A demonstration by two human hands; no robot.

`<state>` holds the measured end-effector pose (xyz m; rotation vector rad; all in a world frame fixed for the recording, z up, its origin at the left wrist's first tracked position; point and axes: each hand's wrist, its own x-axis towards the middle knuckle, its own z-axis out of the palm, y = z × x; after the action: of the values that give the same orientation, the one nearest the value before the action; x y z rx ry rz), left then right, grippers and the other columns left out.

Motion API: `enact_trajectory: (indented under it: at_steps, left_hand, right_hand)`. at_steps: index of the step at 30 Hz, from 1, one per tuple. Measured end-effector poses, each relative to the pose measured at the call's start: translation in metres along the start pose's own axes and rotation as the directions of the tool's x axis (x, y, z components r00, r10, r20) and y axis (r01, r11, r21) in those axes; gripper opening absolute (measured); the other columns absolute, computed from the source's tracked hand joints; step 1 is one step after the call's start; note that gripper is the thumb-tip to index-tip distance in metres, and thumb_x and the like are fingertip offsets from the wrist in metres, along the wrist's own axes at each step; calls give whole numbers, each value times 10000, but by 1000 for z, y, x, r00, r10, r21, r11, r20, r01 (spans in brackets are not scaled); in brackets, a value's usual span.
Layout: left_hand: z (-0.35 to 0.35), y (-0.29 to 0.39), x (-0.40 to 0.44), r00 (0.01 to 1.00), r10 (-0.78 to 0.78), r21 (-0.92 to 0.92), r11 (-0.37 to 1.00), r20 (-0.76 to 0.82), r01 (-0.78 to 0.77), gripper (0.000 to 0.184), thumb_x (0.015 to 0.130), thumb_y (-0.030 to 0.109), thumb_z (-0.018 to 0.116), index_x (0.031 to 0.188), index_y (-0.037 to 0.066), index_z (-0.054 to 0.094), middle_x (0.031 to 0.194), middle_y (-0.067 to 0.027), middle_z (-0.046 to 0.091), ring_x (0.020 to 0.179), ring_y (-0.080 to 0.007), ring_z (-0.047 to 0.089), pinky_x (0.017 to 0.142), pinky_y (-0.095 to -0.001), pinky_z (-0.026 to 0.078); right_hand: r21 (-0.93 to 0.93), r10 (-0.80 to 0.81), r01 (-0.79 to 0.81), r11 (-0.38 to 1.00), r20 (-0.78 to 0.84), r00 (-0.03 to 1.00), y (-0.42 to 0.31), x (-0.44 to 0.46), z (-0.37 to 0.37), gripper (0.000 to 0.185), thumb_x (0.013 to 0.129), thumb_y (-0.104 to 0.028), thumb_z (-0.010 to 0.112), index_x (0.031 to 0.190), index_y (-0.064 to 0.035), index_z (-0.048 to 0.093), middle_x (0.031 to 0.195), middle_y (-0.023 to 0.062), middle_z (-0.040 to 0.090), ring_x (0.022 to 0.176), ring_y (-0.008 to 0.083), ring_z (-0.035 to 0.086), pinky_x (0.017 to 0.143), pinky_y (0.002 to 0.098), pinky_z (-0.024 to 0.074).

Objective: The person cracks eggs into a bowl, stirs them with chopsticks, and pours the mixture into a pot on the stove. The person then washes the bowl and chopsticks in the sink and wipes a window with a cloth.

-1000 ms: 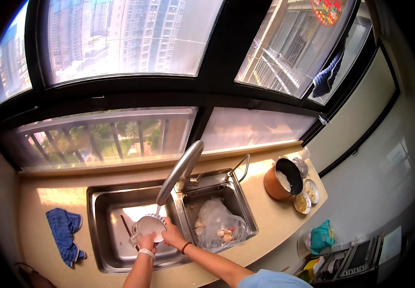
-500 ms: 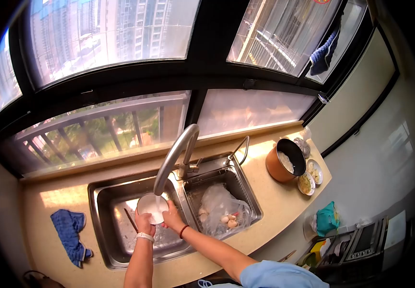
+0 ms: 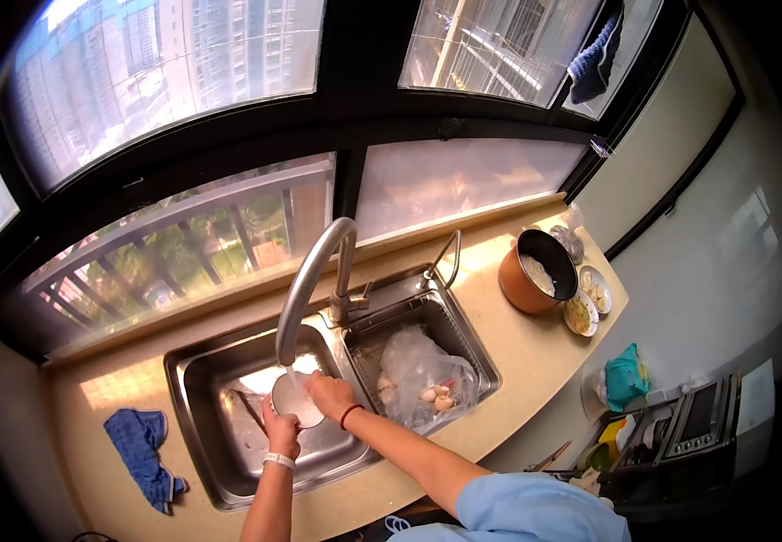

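A white bowl (image 3: 295, 406) is tilted under the running tap (image 3: 288, 339) in the left sink basin (image 3: 219, 479). With its fingers around the near left rim, my left hand (image 3: 281, 431) grips the bowl. My right hand (image 3: 330, 398) is closed at the bowl's right rim, its fingertips partly hidden. Water falls into the bowl between the tap and my hands. Beside my left hand, thin dark sticks like chopsticks (image 3: 252, 414) lean in the basin.
The right basin holds a rack (image 3: 364, 348) and a clear plastic bag (image 3: 413, 361) with eggshells (image 3: 443, 400). An orange pot (image 3: 522, 289) and two small dishes (image 3: 580, 314) stand right on the counter. A blue cloth (image 3: 142, 456) lies left. A black-framed window (image 3: 355, 117) rises behind.
My right hand has shifted from the bowl's lower right side up over its right rim. The bowl has tilted and sits slightly lower. The whole view has swung a little.
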<state>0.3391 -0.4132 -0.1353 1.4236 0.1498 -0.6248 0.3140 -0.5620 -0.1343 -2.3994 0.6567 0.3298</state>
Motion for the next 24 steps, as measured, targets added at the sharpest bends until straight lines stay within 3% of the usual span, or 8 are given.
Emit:
enact_trajectory:
  at_steps: [4,8,12,14,16,19,22,24]
  left_hand:
    - [17,-1,-3,994,-108,-387,917,-7,96,471,915,101,543,1362,104,396,1219,-91,550,1022,-248,603,780,-370,562]
    - [7,-26,15,998,54,-372,927,18,-43,453,1022,394,465,1352,91,400,1203,-102,572,1079,-257,594,866,-410,537]
    - [6,-18,9,1000,8,-384,923,15,-1,400,1032,356,444,1331,93,410,1201,-95,581,1124,-251,584,866,-408,543]
    - [14,-16,-2,998,-56,-433,900,3,51,366,1037,333,432,1312,92,416,1195,-94,581,1138,-251,579,865,-400,545]
    - [9,-18,3,993,-103,-411,909,-56,71,344,1035,323,433,1288,90,437,1174,-97,581,1129,-257,580,870,-426,543]
    - [-27,-42,39,998,27,-285,958,-62,-43,349,1012,316,480,1234,48,487,1092,-90,586,1036,-229,593,783,-375,539]
    - [-8,19,9,971,-229,-195,958,-71,212,353,1006,303,482,1204,12,500,1097,-109,587,1047,-219,589,827,-348,510]
    - [-3,-22,31,980,98,322,946,-176,-37,589,979,334,494,1397,-64,377,1386,-298,452,1297,-385,450,1088,-460,345]
  right_hand:
    - [-226,-467,409,884,-447,763,-19,-1,0,184,855,-189,588,987,-62,572,942,142,594,894,316,602,749,430,519]
    - [101,-275,303,948,-223,935,-31,7,36,239,884,-180,554,1071,-44,614,1085,189,626,1016,375,606,841,453,497]
    - [72,-392,406,911,455,799,-28,1,9,305,882,-263,559,1034,-13,647,1041,216,652,1007,368,636,850,454,505]
    - [28,-408,416,909,-144,902,-25,-5,13,286,872,-230,527,1006,-5,641,1031,226,649,1006,382,631,867,469,488]
    - [3,-501,506,862,-143,854,-26,-5,21,275,883,-220,505,991,-5,638,1031,222,649,1006,379,629,874,477,480]
    - [270,-485,419,867,267,833,-28,-26,16,204,890,-216,553,958,-44,640,1013,189,667,1002,355,626,861,486,474]
    - [90,-739,733,674,94,667,-13,-39,18,148,867,-176,575,931,-59,641,966,179,685,955,365,639,827,482,485]
    - [181,-437,426,886,22,899,-15,-41,22,172,869,-193,592,929,-38,639,889,191,691,875,392,653,754,482,507]
